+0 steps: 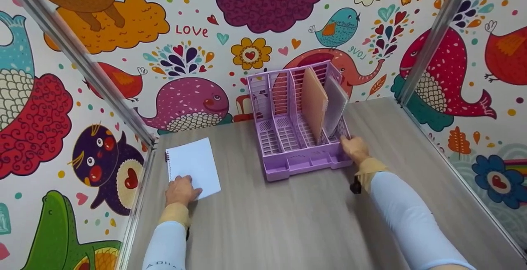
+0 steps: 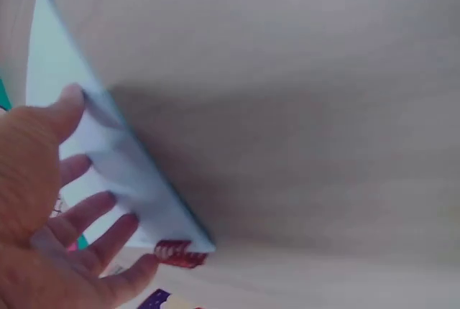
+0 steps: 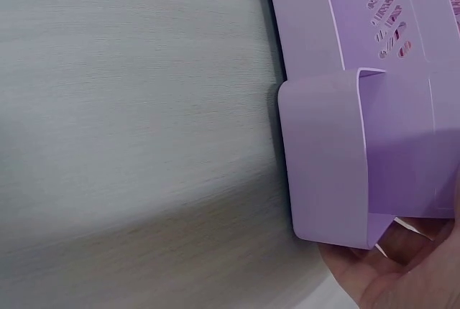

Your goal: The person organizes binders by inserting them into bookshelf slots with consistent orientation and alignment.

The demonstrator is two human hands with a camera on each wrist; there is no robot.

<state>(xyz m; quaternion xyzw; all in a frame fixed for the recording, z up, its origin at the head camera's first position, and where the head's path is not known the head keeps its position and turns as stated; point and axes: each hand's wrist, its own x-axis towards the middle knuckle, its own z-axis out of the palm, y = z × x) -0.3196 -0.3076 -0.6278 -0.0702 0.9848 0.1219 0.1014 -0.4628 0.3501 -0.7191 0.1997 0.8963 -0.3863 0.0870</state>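
A white spiral notebook (image 1: 193, 159) lies on the table at the left, with its coil along the left edge. My left hand (image 1: 181, 189) rests on its near part, and in the left wrist view the fingers are spread loosely over the cover. A purple file rack (image 1: 276, 173) with upright dividers stands against the back wall. My right hand (image 1: 356, 148) grips the rack at its front right corner; the right wrist view shows fingers beneath that corner. An orange notebook (image 1: 313, 103) and a greyish notebook (image 1: 335, 105) stand upright in the rack's right-hand slots.
The wood-grain table (image 1: 263, 229) is bounded by a cartoon-printed back wall (image 1: 284, 47) and side walls. Metal posts (image 1: 428, 43) stand at both back corners. Small trays line the rack's front.
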